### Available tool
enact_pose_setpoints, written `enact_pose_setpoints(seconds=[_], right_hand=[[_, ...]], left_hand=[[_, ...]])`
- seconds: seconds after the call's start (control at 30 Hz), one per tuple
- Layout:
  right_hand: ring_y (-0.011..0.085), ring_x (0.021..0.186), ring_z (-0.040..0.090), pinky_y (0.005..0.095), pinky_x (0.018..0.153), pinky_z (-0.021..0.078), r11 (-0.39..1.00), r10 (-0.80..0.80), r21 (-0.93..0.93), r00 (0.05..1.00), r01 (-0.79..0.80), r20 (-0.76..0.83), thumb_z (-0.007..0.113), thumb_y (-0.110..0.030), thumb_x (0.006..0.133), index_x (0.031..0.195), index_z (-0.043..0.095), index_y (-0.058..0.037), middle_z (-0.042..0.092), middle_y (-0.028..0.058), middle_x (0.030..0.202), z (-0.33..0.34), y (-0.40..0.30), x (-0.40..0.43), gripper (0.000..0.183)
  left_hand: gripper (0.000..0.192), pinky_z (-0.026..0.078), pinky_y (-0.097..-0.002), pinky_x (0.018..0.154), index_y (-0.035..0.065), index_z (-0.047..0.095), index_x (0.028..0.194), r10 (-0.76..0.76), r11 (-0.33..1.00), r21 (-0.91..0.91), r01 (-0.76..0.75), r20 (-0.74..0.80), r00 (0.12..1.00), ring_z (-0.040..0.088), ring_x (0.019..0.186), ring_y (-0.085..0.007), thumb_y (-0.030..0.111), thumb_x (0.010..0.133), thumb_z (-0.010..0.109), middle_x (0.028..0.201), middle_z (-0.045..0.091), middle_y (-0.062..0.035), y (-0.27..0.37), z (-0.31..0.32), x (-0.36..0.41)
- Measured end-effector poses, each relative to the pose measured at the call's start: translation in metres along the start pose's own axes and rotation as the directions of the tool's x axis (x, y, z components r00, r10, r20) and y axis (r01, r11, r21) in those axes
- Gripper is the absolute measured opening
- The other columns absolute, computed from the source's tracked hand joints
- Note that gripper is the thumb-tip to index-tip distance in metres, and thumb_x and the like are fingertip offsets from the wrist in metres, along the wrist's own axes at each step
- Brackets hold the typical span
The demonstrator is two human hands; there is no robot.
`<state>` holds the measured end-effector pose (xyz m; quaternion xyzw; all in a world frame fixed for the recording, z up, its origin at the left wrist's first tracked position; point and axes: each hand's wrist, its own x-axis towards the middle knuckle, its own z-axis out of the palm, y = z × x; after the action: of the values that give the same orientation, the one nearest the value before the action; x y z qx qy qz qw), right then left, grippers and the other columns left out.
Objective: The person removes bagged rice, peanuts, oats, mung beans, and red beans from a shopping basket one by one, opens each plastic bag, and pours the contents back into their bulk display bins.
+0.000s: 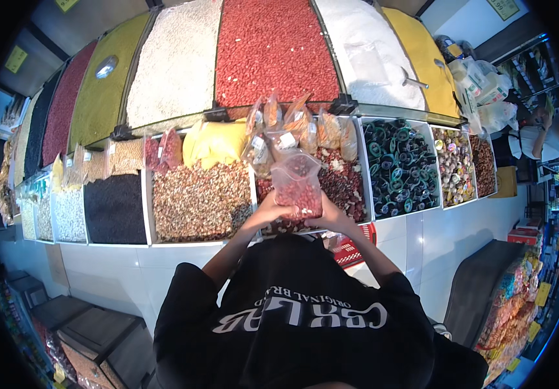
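My left hand (272,211) and my right hand (330,214) hold a clear plastic bag (298,187) from both sides, low down. Red peanuts or beans fill its lower part; its upper part looks slack. The bag is over a white-walled bin of dark red dried goods (342,185). Just beyond it, filled clear bags with white labels (286,141) lie along the back of that bin. To the left is a bin of mixed grains (201,199), with a yellow bag (215,142) at its back. Whether the held bag's mouth is sealed cannot be told.
Large sloping bins of red peanuts (274,53), white grain (174,63) and white powder (367,53) with a metal scoop (414,80) stand behind. Small dark packaged items (401,167) fill a bin at right. A red plastic basket (357,245) is below my right forearm. A person (542,136) stands far right.
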<state>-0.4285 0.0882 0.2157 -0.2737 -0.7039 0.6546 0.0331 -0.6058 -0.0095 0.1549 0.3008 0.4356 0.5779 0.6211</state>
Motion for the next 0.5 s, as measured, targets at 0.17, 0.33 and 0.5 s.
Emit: enact_pose_setpoints(seconds=[0.17, 0.33, 0.5], right_hand=[[0.0174, 0.116, 0.039, 0.033, 0.1, 0.0296, 0.994, -0.1, 0.055, 0.994, 0.097, 0.051, 0.074, -0.01, 0.065, 0.132, 0.025, 0.0004, 0.042, 0.0105, 0.125, -0.035, 0.023, 0.024, 0.083], [0.0161, 0.101, 0.051, 0.0316, 0.078, 0.0474, 0.989, 0.126, 0.047, 0.968, -0.139, 0.217, 0.071, -0.014, 0.072, 0.131, 0.032, -0.0075, 0.051, 0.0098, 0.114, -0.11, -0.019, 0.1, 0.071], [0.0105, 0.067, 0.056, 0.0226, 0.053, 0.0466, 0.994, 0.081, -0.081, 0.996, -0.079, 0.023, 0.06, -0.021, 0.082, 0.123, 0.038, -0.0034, 0.06, 0.007, 0.087, -0.176, -0.071, 0.195, 0.05]], left_hand=[[0.055, 0.041, -0.0304, 0.088, 0.0003, 0.044, 0.122, -0.062, 0.998, -0.014, 0.063, 0.082, 0.995, 0.053, 0.1, -0.0161, 0.011, 0.073, 0.069, 0.11, 0.056, -0.0082, 0.017, 0.009, 0.036], [0.065, 0.042, -0.036, 0.09, 0.0001, 0.034, 0.128, -0.125, 0.939, 0.312, 0.144, -0.08, 0.989, 0.05, 0.107, -0.0215, 0.017, 0.074, 0.067, 0.117, 0.05, -0.0134, 0.092, 0.007, 0.108], [0.062, 0.053, -0.0338, 0.072, -0.0026, 0.025, 0.127, -0.019, 0.998, 0.06, 0.035, -0.251, 0.968, 0.058, 0.093, -0.0241, 0.024, 0.083, 0.058, 0.116, 0.047, -0.0222, 0.158, -0.022, 0.201]])
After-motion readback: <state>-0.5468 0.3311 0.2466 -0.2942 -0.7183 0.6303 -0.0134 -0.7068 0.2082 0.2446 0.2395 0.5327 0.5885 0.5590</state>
